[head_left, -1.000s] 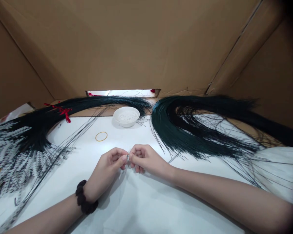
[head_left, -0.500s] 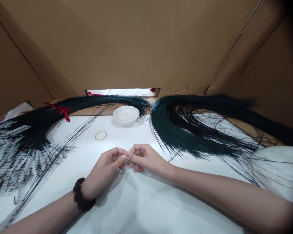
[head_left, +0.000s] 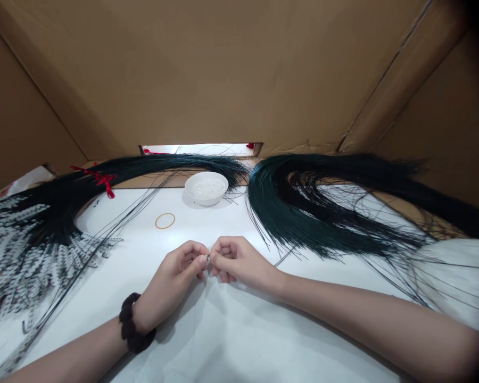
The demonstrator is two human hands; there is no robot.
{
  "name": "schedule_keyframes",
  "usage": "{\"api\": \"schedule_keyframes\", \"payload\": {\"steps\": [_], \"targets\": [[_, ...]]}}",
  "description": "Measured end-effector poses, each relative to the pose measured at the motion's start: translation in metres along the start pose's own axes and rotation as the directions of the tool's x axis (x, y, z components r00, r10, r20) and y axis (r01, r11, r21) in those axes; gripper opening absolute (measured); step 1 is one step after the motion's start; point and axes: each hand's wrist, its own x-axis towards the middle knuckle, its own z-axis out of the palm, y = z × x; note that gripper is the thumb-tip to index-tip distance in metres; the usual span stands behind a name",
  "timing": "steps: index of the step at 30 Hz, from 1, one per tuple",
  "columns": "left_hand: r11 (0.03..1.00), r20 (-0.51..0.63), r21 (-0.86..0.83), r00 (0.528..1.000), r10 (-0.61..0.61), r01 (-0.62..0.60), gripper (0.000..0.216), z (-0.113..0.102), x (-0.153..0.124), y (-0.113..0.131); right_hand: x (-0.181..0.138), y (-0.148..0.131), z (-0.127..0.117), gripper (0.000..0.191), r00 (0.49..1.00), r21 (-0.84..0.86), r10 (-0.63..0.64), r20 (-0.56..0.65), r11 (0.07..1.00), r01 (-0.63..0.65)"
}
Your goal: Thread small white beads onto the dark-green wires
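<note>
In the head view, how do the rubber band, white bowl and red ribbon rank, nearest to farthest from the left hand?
1. Rubber band, just beyond the left hand.
2. Bowl, farther back, centre.
3. Ribbon, far back left, on the dark strands.

Two hands: left hand (head_left: 174, 279), right hand (head_left: 236, 260). Two bundles of dark strands: left bundle (head_left: 64, 199), right bundle (head_left: 303, 213). One bowl (head_left: 206, 188), one rubber band (head_left: 165, 221), one scrunchie (head_left: 132, 323).
</note>
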Motion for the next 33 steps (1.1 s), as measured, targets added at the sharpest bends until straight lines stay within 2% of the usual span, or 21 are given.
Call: {"api": "schedule_keyframes", "payload": {"steps": [15, 22, 28, 33], "targets": [[1.000, -0.033, 0.005, 0.999, 0.011, -0.011, 0.009, 0.000, 0.001, 0.001, -0.001, 0.004, 0.001, 0.009, 0.996, -0.002, -0.094, 0.002, 0.996, 0.094], [1.000, -0.054, -0.002, 0.999, -0.006, 0.006, 0.012, -0.003, 0.000, -0.001, -0.003, 0.008, 0.001, 0.012, 0.984, -0.164, -0.178, -0.020, 0.971, 0.173], [0.999, -0.062, -0.040, 0.998, -0.022, 0.020, 0.013, -0.002, 0.000, -0.004, -0.007, 0.008, 0.001, 0.012, 0.957, -0.379, -0.286, -0.049, 0.892, 0.247], [0.999, -0.042, -0.043, 0.999, -0.033, 0.031, 0.012, -0.001, -0.002, -0.003, -0.007, 0.011, 0.002, 0.012, 0.950, -0.416, -0.308, -0.046, 0.871, 0.262]]}}
